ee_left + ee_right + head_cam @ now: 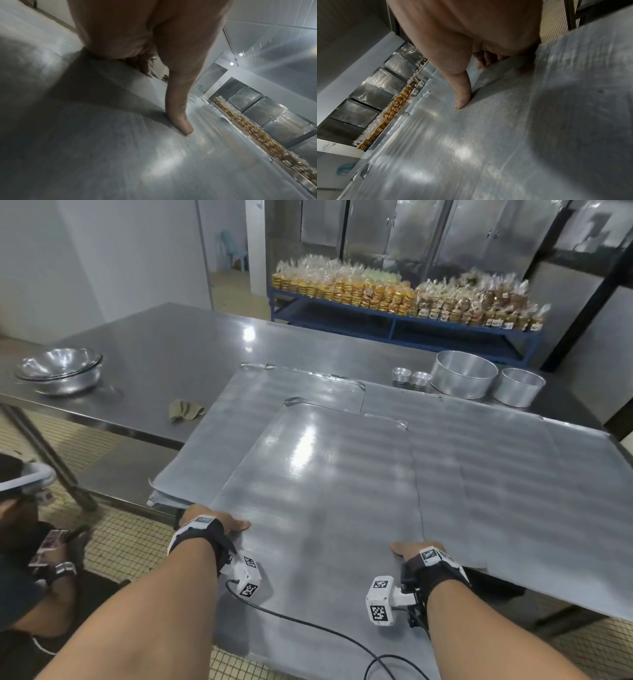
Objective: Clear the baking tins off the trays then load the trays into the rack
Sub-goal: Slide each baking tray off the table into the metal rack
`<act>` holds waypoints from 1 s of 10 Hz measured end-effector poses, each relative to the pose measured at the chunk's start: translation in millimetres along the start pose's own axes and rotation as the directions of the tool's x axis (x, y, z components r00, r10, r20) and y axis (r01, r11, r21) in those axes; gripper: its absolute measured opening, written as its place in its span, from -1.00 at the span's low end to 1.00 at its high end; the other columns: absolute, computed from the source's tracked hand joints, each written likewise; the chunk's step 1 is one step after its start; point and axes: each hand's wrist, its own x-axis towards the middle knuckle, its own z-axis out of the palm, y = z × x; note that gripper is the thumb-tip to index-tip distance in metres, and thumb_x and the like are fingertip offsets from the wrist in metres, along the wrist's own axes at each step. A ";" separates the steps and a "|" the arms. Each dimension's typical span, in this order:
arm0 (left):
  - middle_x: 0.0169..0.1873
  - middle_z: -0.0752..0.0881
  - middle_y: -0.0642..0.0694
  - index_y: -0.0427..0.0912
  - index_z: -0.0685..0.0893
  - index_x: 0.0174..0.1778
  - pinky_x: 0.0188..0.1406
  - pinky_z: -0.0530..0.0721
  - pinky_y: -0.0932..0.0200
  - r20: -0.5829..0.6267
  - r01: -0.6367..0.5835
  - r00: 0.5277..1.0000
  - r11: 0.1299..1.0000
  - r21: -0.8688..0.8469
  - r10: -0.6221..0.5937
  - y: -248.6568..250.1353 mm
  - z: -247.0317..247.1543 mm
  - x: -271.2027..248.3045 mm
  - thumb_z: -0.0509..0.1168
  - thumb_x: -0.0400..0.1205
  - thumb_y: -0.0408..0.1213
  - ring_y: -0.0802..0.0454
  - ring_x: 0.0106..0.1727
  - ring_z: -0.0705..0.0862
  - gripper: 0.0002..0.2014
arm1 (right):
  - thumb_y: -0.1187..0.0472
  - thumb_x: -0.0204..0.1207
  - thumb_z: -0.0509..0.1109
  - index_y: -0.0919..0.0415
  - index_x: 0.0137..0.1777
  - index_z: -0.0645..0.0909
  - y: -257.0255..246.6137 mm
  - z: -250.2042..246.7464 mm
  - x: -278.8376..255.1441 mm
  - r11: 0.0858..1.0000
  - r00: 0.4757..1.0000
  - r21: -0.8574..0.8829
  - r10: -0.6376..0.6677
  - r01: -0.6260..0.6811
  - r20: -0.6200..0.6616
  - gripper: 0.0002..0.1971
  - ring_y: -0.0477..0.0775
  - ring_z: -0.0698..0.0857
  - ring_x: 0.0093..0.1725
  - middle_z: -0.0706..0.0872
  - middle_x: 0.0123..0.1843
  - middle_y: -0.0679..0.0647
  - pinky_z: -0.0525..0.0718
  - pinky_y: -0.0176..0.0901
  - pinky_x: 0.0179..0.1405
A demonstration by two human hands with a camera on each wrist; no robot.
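A large flat metal tray (318, 474) lies on top of other trays, its near end past the table's edge. My left hand (219, 525) grips its left edge and my right hand (411, 549) its right edge. In the left wrist view the thumb (178, 108) presses on the tray's top (120, 155) and the fingers (144, 65) curl under the rim. The right wrist view shows the same: thumb (462, 92) on top, fingers (482, 59) beneath. Under it lie a left tray (219, 440) and a right tray (496, 474). Two round baking tins (462, 378), (519, 386) and small fluted tins (401, 375) stand on the table behind.
Stacked steel bowls (58, 369) sit at the table's far left, with a crumpled cloth (185, 409) beside the trays. Another person (20, 542) crouches low at my left. A blue shelf of bagged baked goods (411, 299) stands behind the table.
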 end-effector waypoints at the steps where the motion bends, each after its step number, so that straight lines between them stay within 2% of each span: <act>1: 0.09 0.75 -0.31 -0.33 0.56 0.08 0.05 0.70 -0.05 0.040 0.006 0.999 1.000 -0.006 -0.006 1.8 -14.9 26.5 0.73 0.10 0.13 -0.27 0.01 0.73 -0.17 | 0.04 0.55 0.50 0.34 0.21 0.69 -24.5 12.1 -0.8 0.999 0.999 0.028 -0.028 0.027 0.024 -0.61 0.19 0.70 -0.01 0.68 0.02 0.23 0.50 -0.24 -0.15; 2: 0.18 0.73 -0.33 -0.35 0.56 0.23 0.19 0.67 -0.09 0.059 -0.004 0.998 1.000 0.005 0.004 6.2 -29.6 45.3 0.72 0.15 0.10 -0.31 0.11 0.72 -0.12 | 0.09 0.57 0.47 0.30 -0.11 0.66 -47.2 18.9 -5.6 0.999 0.999 0.028 -0.042 0.042 -0.001 -0.76 0.17 0.76 -0.15 0.76 -0.08 0.22 0.63 -0.27 -0.24; 3: 0.41 0.61 -0.27 -0.34 0.52 0.40 0.39 0.48 -0.03 0.035 -0.038 0.999 0.996 0.079 0.035 14.4 -44.7 57.1 0.63 0.33 0.14 -0.24 0.40 0.59 -0.14 | 0.19 0.57 0.48 0.24 0.34 0.64 -67.1 28.3 1.1 0.999 0.996 0.046 -0.028 0.024 0.085 -0.64 0.20 0.70 0.31 0.68 0.38 0.23 0.53 -0.61 -0.55; 4: 0.51 0.53 -0.19 -0.23 0.51 0.51 0.53 0.33 0.02 -0.019 -0.078 0.997 0.989 0.123 0.081 25.3 -58.7 65.1 0.43 0.46 0.31 -0.14 0.53 0.49 -0.15 | 0.17 0.58 0.49 0.32 0.45 0.56 -89.8 35.5 6.7 0.997 0.997 0.018 -0.071 0.071 0.032 -0.53 0.20 0.65 0.39 0.63 0.44 0.25 0.51 -0.55 -0.63; 5: 0.46 0.58 -0.19 -0.24 0.54 0.49 0.51 0.43 0.04 0.000 -0.098 0.995 0.987 0.123 0.099 36.5 -66.2 82.1 0.40 0.49 0.31 -0.15 0.48 0.54 -0.19 | 0.16 0.65 0.28 0.09 0.48 0.53 -109.5 37.0 11.0 0.978 0.995 0.181 -0.102 0.104 -0.019 -0.61 0.12 0.65 0.38 0.63 0.46 0.10 0.60 -0.37 0.19; 6: 0.42 0.60 -0.20 -0.25 0.56 0.47 0.45 0.51 0.00 0.014 -0.105 0.994 0.986 0.133 0.104 49.6 -69.5 101.2 0.44 0.43 0.32 -0.17 0.44 0.57 -0.15 | 0.14 0.66 0.33 0.16 0.50 0.52 -123.9 39.9 24.4 0.973 0.990 0.189 -0.138 0.132 0.016 -0.58 0.17 0.63 0.41 0.60 0.48 0.16 0.61 -0.31 0.14; 7: 0.42 0.59 -0.24 -0.30 0.54 0.45 0.43 0.55 -0.04 -0.006 -0.074 0.997 0.986 0.149 0.076 62.1 -70.7 117.2 0.57 0.35 0.24 -0.21 0.41 0.59 -0.10 | 0.13 0.55 0.53 0.34 0.44 0.57 -137.1 43.4 39.3 0.976 0.992 0.179 -0.129 0.124 0.013 -0.49 0.19 0.64 0.40 0.63 0.44 0.23 0.52 -0.24 -0.03; 8: 0.33 0.65 -0.28 -0.35 0.58 0.37 0.36 0.61 -0.07 -0.021 0.018 1.000 0.996 0.087 -0.016 75.1 -70.4 135.8 0.68 0.24 0.11 -0.26 0.32 0.65 -0.11 | 0.11 0.53 0.55 0.36 0.43 0.57 -154.1 43.3 52.1 0.982 0.995 0.167 -0.094 0.086 0.035 -0.46 0.21 0.64 0.40 0.63 0.43 0.25 0.50 -0.19 -0.01; 9: 0.24 0.70 -0.26 -0.28 0.63 0.27 0.34 0.60 -0.19 -0.048 0.020 0.999 0.999 0.036 -0.018 82.8 -68.9 156.1 0.70 -0.09 0.20 -0.37 0.28 0.64 0.04 | 0.09 0.51 0.55 0.47 0.31 0.61 -171.4 44.8 61.9 0.989 0.998 0.143 -0.049 0.044 0.029 -0.48 0.22 0.69 0.33 0.69 0.35 0.28 0.63 -0.16 0.02; 10: 0.08 0.76 -0.20 -0.17 0.67 0.07 0.28 0.61 -0.23 -0.086 0.013 0.996 0.999 0.029 -0.011 87.2 -65.8 192.0 0.60 -0.34 0.31 -0.35 0.15 0.70 0.05 | 0.08 0.41 0.56 0.50 0.14 0.61 -184.2 50.3 66.5 0.992 1.000 0.123 -0.002 0.004 -0.019 -0.51 0.24 0.78 0.15 0.79 0.11 0.31 0.74 0.02 0.16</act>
